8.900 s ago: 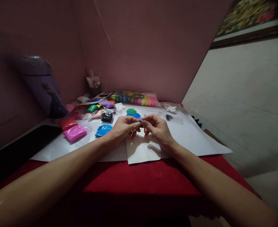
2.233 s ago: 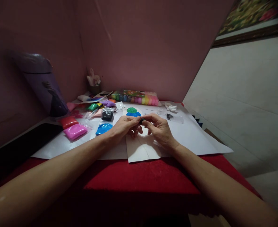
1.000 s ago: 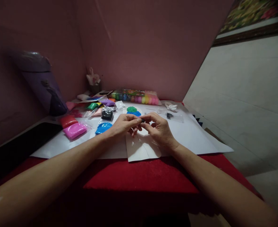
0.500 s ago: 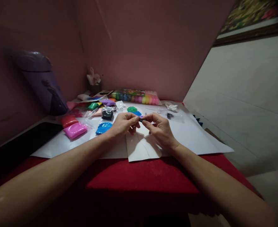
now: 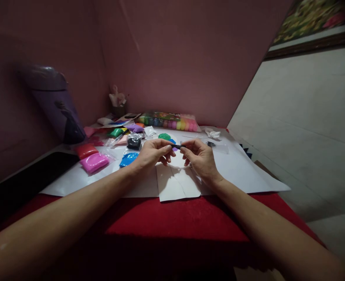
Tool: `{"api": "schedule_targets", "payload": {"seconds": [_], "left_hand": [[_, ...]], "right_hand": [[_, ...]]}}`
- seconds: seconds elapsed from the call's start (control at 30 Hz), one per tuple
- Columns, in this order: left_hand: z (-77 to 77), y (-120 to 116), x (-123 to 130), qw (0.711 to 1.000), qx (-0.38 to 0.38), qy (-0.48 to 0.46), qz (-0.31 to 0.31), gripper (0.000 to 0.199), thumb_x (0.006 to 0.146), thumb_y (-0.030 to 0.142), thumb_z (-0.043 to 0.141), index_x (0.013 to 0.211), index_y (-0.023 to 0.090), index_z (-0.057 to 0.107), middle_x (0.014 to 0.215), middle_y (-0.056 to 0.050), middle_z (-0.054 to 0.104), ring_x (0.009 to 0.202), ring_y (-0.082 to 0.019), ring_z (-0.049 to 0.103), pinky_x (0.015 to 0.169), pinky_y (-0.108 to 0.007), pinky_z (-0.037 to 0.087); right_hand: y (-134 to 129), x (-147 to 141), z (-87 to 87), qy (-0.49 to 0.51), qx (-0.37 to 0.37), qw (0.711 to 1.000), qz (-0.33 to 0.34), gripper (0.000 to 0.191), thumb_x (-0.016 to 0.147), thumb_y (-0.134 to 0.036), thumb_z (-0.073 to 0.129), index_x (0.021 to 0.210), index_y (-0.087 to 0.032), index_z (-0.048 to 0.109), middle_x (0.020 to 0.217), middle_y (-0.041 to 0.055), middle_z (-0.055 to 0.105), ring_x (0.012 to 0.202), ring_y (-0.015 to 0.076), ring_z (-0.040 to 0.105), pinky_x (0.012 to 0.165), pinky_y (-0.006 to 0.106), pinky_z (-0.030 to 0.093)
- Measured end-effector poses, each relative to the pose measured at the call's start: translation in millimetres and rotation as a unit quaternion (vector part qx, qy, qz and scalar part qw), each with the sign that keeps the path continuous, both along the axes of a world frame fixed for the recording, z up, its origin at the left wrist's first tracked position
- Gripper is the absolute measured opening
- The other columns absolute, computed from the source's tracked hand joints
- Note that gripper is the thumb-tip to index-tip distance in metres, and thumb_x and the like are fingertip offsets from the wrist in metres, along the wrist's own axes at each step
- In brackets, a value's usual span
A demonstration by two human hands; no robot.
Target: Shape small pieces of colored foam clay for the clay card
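A small dark strip of black clay (image 5: 176, 146) is stretched between both hands above the white paper. My left hand (image 5: 157, 152) pinches one end between thumb and forefinger. The other end sits in the pinch of my right hand (image 5: 197, 155). Beneath and between them lies a white card (image 5: 177, 183). Just behind the fingers are a green clay patch (image 5: 164, 136), a bit of blue clay (image 5: 172, 141) and some purple clay, partly hidden by the hands. Left of my left hand lie a bag of black clay (image 5: 134, 143) and a bag of blue clay (image 5: 128, 159).
Bags of pink clay (image 5: 94, 162), red clay (image 5: 85, 150) and green clay (image 5: 115, 132) lie to the left. A multicoloured clay pack (image 5: 169, 121) rests against the back wall. Right are crumpled tissue (image 5: 212, 132) and a clear bag (image 5: 220, 148). A purple container (image 5: 56, 105) stands far left.
My hands have moved slightly apart, and the black clay between them looks longer and straighter. The view has shifted a little.
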State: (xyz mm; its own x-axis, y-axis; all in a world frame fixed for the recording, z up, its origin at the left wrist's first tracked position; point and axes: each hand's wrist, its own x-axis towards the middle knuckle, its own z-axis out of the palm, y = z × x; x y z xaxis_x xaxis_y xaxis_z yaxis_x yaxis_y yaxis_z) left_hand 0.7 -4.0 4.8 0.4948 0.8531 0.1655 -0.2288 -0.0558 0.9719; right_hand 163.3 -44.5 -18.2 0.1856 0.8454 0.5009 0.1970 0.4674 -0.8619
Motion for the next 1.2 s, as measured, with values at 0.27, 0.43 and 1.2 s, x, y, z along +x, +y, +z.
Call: {"api": "schedule_targets", "payload": {"seconds": [0.27, 0.43, 1.2], "left_hand": [[-4.0, 0.7, 1.1, 0.998, 0.026, 0.041, -0.036, 0.020, 0.078, 0.023, 0.069, 0.087, 0.014, 0.053, 0.064, -0.003, 0.069, 0.044, -0.009, 0.056, 0.044, -0.021, 0.045], [-4.3, -0.1, 0.0, 0.997, 0.029, 0.054, -0.048, 0.025, 0.077, 0.026, 0.070, 0.094, 0.010, 0.064, 0.068, -0.005, 0.069, 0.047, -0.008, 0.056, 0.046, -0.021, 0.044], [-5.6, 0.6, -0.2, 0.998, 0.029, 0.031, -0.046, 0.027, 0.074, 0.036, 0.073, 0.077, 0.010, 0.069, 0.068, -0.006, 0.067, 0.048, -0.007, 0.053, 0.048, -0.021, 0.041]], "right_hand": [[-2.4, -2.9, 1.9, 0.010, -0.004, 0.999, 0.040, 0.014, 0.079, -0.027, 0.067, 0.087, -0.016, 0.069, 0.071, 0.0006, 0.064, 0.057, 0.0109, 0.058, 0.048, 0.024, 0.051], [-4.5, -4.1, 1.2, 0.000, -0.004, 0.998, 0.062, 0.018, 0.081, -0.030, 0.066, 0.092, -0.017, 0.070, 0.071, 0.0014, 0.067, 0.063, 0.0133, 0.063, 0.052, 0.026, 0.054], [-6.8, -4.5, 1.1, -0.063, 0.010, 0.996, 0.060, 0.012, 0.083, -0.028, 0.064, 0.089, -0.018, 0.066, 0.072, 0.0005, 0.065, 0.065, 0.0127, 0.060, 0.053, 0.025, 0.052]]}}
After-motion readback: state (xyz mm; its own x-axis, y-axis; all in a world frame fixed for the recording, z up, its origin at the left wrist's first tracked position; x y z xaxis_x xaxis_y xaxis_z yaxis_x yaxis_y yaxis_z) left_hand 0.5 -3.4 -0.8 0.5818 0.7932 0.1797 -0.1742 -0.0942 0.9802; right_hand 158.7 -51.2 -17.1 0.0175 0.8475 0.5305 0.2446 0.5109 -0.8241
